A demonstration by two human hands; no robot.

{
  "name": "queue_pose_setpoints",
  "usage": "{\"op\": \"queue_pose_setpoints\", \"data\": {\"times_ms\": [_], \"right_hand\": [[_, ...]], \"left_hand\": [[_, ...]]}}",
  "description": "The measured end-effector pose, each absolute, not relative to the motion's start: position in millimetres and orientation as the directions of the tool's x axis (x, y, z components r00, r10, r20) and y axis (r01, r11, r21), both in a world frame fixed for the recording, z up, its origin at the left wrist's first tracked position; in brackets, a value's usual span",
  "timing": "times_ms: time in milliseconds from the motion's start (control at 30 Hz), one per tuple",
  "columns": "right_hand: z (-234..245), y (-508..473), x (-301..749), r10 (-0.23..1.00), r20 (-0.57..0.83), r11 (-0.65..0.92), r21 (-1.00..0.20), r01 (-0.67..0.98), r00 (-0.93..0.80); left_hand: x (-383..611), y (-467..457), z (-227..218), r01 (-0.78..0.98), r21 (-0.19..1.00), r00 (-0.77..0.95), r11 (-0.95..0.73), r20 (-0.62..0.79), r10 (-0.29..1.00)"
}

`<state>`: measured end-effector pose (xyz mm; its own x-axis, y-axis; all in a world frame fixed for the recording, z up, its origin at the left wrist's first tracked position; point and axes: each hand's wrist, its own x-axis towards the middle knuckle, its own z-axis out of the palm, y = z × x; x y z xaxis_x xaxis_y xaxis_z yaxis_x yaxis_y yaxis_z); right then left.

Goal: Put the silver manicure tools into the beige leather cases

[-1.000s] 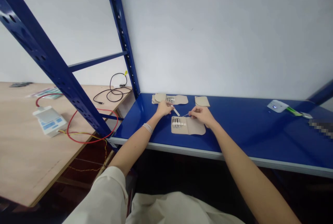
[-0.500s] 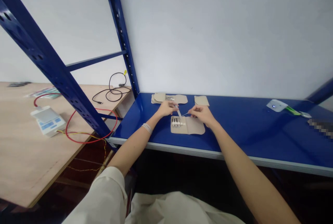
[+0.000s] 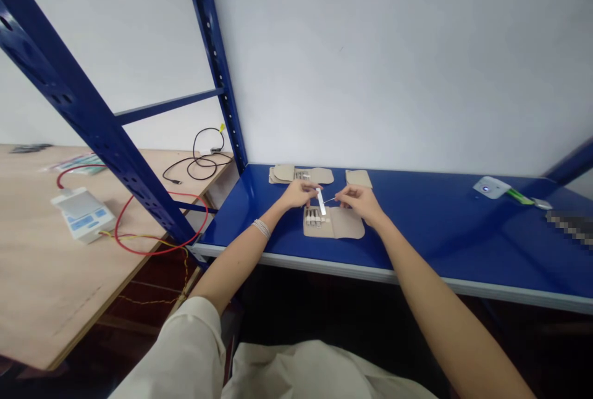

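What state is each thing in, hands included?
Left hand: grip closed on a flat strip
Right hand: grip closed on a thin rod
Near beige tool case: open, tools strapped in its left side
Rear beige tool case: open
Rear right beige case: appears folded shut
Black cable: loosely coiled
Red cable: looped
White-and-blue box: power state unclear

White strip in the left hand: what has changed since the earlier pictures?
The white strip has moved right with the left hand and turned, its lower part now by the tip of the thin stick in the right hand; whether they touch is unclear. Nothing was taken or let go. The open case stayed put.
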<state>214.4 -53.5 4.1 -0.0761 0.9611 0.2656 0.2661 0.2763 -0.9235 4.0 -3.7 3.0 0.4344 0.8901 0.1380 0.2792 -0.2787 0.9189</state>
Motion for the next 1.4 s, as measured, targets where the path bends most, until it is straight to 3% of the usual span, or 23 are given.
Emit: {"op": "queue_pose_setpoints", "data": {"times_ms": [767, 1400], "right_hand": [[2.2, -50.0, 215.2, 0.945, 0.326, 0.306, -0.909, 0.283, 0.023], [-1.4, -49.7, 216.3, 0.971, 0.233, 0.233, -0.902, 0.364, -0.043]], "left_hand": [[5.7, -17.1, 17.5, 0.192, 0.932, 0.51, -0.307, 0.173, 0.843], [3.5, -6.0, 6.1, 0.21, 0.937, 0.493, -0.279, 0.145, 0.858]]}}
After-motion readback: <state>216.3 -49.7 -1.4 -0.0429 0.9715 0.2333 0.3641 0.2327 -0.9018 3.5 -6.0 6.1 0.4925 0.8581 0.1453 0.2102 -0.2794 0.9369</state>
